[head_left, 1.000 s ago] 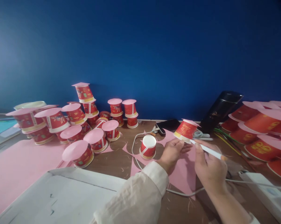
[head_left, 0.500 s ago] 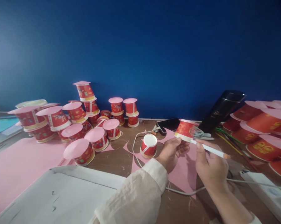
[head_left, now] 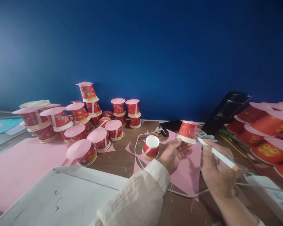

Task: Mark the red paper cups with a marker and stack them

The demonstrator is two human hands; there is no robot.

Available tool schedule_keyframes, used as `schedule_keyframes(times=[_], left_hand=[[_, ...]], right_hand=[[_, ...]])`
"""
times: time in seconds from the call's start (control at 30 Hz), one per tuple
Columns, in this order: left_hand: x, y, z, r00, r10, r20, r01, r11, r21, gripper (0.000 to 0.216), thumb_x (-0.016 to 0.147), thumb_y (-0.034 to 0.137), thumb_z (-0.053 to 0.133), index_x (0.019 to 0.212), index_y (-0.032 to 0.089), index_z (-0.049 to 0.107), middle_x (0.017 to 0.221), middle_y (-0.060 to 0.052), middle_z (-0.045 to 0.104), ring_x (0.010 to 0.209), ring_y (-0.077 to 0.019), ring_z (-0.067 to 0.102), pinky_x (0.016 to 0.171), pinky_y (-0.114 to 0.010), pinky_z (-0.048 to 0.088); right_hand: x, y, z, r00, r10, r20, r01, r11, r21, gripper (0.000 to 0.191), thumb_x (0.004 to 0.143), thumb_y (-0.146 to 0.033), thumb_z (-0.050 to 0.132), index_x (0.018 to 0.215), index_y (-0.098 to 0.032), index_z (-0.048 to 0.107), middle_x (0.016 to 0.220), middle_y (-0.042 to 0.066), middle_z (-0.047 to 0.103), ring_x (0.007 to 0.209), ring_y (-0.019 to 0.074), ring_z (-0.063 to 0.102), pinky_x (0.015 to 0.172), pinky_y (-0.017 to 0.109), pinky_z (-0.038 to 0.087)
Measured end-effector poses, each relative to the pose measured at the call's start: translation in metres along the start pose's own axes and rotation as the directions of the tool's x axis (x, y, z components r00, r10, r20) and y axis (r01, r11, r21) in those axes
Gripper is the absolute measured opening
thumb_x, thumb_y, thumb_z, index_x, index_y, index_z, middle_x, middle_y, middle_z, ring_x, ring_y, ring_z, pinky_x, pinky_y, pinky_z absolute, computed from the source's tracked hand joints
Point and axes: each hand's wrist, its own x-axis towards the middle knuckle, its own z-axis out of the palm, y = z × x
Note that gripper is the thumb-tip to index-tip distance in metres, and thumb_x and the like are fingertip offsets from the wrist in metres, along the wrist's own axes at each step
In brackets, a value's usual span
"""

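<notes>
My left hand [head_left: 175,153] grips a red paper cup [head_left: 187,132] by its white rim, thumb at the near side and fingers below. The cup is upside down and slightly tilted, raised over pink paper [head_left: 186,175]. A thin pink edge shows along its top. My right hand [head_left: 220,168], just right of the cup, is closed around a slim white pen [head_left: 222,157] with an orange end. Its tip points at the cup's rim, with a small gap between them. Left of my left hand, another red cup [head_left: 151,150] stands upside down on the table, its white base bare.
Red cups topped with pink discs [head_left: 79,149] are stacked at the left; larger ones [head_left: 268,150] stand at the right. A black flask [head_left: 227,110] leans against the blue wall. A phone [head_left: 169,126], a white cable [head_left: 190,196] and a power strip [head_left: 270,194] lie around.
The pen in my right hand has drawn back to the right, away from the cup's rim. The held cup has turned a little. The view has shifted slightly.
</notes>
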Motion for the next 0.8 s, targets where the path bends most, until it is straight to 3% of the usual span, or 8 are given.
schedule_keyframes(times=[0.23, 0.5, 0.8], left_hand=[[0.0, -0.0012, -0.0003, 0.999, 0.042, 0.031, -0.043, 0.999, 0.02, 0.015, 0.079, 0.023, 0.078, 0.082, 0.01, 0.071, 0.078, -0.009, 0.071, 0.077, -0.0191, 0.069, 0.096, -0.037, 0.053], [-0.0005, -0.0025, -0.0013, 0.994, 0.082, 0.069, -0.085, 0.995, 0.045, 0.018, 0.079, 0.026, 0.078, 0.086, 0.01, 0.073, 0.085, -0.011, 0.073, 0.085, -0.0206, 0.07, 0.098, -0.037, 0.052], [0.0004, -0.0026, -0.0006, 0.996, 0.084, 0.036, -0.085, 0.996, 0.023, 0.018, 0.075, 0.024, 0.082, 0.081, 0.012, 0.071, 0.08, -0.008, 0.071, 0.078, -0.0175, 0.068, 0.094, -0.036, 0.054]], right_hand=[[-0.0023, 0.0018, 0.0042, 0.99, -0.092, 0.106, 0.094, 0.996, -0.011, 0.015, 0.099, -0.025, 0.062, 0.107, -0.017, 0.072, 0.102, 0.008, 0.074, 0.095, 0.0212, 0.07, 0.088, 0.032, 0.054], [-0.0042, 0.0083, 0.0073, 0.987, -0.132, 0.095, 0.137, 0.99, -0.045, 0.016, 0.098, -0.021, 0.063, 0.11, -0.016, 0.072, 0.101, 0.008, 0.074, 0.093, 0.0218, 0.069, 0.088, 0.034, 0.053], [-0.0036, 0.006, 0.0071, 0.988, -0.091, 0.125, 0.093, 0.996, -0.011, 0.015, 0.099, -0.024, 0.063, 0.108, -0.016, 0.072, 0.103, 0.008, 0.074, 0.096, 0.0211, 0.071, 0.089, 0.031, 0.055]])
